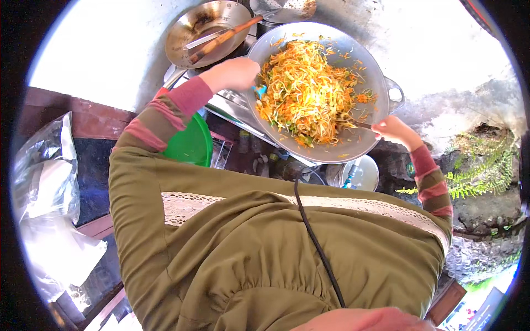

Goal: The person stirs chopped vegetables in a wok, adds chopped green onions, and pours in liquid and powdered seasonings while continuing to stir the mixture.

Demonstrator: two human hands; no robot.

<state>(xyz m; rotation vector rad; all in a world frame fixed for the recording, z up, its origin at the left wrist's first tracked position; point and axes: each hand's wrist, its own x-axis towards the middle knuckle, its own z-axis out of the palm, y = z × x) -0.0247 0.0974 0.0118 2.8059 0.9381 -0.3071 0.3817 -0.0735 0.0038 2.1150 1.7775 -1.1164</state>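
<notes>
A large metal wok point(364, 145) holds a heap of shredded vegetables point(306, 91), with orange and pale strands and green bits. At its left rim is my left hand point(238, 73), fingers curled; a bit of blue shows just below them, and what the hand grips is not clear. My right hand point(389, 129), at the wok's lower right rim, is closed around the handle of a utensil point(359, 124). The utensil's far end is buried in the right side of the heap.
Left of the wok, a second pan point(215, 14) carries a wooden-handled utensil point(225, 39). Another metal pan point(290, 12) stands behind. A green plastic basin point(190, 142) lies below my left forearm. A pale bucket point(364, 176) is under the wok's right side. Ferns point(476, 182) grow at right.
</notes>
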